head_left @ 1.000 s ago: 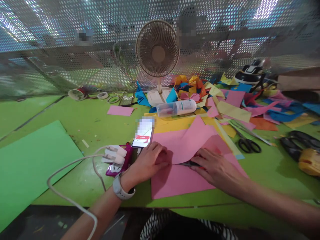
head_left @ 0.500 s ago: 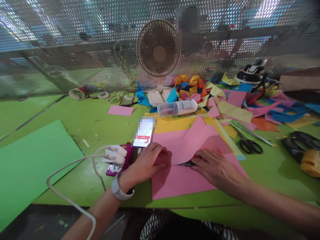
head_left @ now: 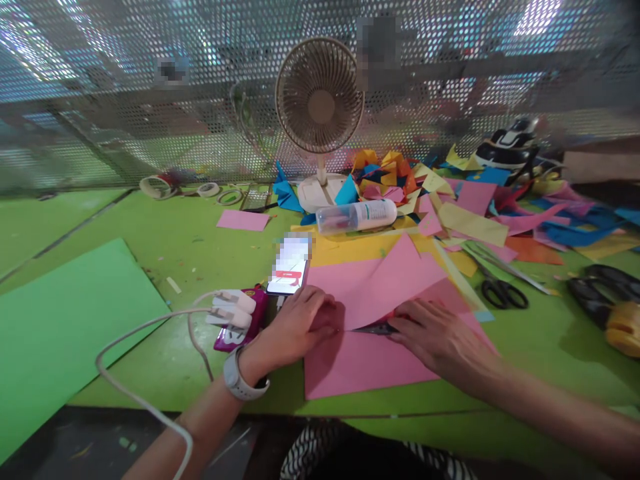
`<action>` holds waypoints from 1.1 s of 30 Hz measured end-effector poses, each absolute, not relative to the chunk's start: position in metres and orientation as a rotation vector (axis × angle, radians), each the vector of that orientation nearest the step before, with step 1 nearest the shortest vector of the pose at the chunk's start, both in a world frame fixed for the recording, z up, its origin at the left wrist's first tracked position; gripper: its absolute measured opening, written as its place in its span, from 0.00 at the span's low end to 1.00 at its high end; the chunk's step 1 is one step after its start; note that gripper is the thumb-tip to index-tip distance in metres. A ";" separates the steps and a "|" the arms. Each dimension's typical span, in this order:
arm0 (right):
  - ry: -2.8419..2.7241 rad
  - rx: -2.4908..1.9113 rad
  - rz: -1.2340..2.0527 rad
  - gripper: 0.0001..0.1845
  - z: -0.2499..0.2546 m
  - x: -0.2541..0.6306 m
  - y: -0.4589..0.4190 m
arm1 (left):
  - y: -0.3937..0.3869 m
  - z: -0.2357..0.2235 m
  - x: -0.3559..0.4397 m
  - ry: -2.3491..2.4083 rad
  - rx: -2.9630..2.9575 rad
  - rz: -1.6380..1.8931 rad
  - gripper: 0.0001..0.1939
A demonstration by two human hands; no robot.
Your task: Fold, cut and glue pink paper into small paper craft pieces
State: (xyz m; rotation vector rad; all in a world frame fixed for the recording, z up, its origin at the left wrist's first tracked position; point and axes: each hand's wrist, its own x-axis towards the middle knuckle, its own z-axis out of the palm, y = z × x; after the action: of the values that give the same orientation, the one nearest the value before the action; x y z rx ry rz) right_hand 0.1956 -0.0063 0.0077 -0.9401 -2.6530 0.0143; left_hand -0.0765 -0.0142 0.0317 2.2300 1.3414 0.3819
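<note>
A large pink sheet of paper [head_left: 370, 367] lies in front of me, slit from the right, with a flap [head_left: 380, 293] of it raised above the slit. My left hand [head_left: 305, 323] is on the sheet's left part, fingers curled, thumb and fingertips gripping the paper close to the slit's end. Dark-bladed scissors [head_left: 374, 329] point left along the slit. My right hand [head_left: 427, 333] is closed around their handles, which are mostly hidden; a bit of red shows by the fingers.
To the left are a lit phone [head_left: 289, 267], a purple power bank [head_left: 240, 333] with white plugs and cables, and a green sheet [head_left: 85, 320]. Behind stand a fan [head_left: 320, 100] and a lying bottle [head_left: 357, 217]. Paper scraps [head_left: 475, 223], black-handled scissors [head_left: 503, 293] and a black-and-yellow tool [head_left: 610, 307] lie right.
My right hand has drawn slightly to the right with the scissors, so more of the dark blade shows. The flap's peak has shifted a little right. My left hand stays in place.
</note>
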 end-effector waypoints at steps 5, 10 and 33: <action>-2.657 -0.934 0.055 0.13 0.013 0.189 -0.009 | -0.014 0.032 -0.077 1.355 2.225 0.372 0.15; -2.659 -0.909 0.079 0.13 0.012 0.190 -0.012 | -0.014 0.034 -0.076 1.353 2.226 0.346 0.16; -2.709 -0.977 0.050 0.11 0.008 0.188 -0.014 | -0.015 0.031 -0.078 1.347 2.199 0.330 0.17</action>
State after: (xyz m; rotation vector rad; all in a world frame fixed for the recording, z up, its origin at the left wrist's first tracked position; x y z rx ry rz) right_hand 0.1882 -0.0141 0.0077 -0.9772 -2.7089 0.0503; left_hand -0.0783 -0.0153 0.0312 2.1987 1.3467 0.3303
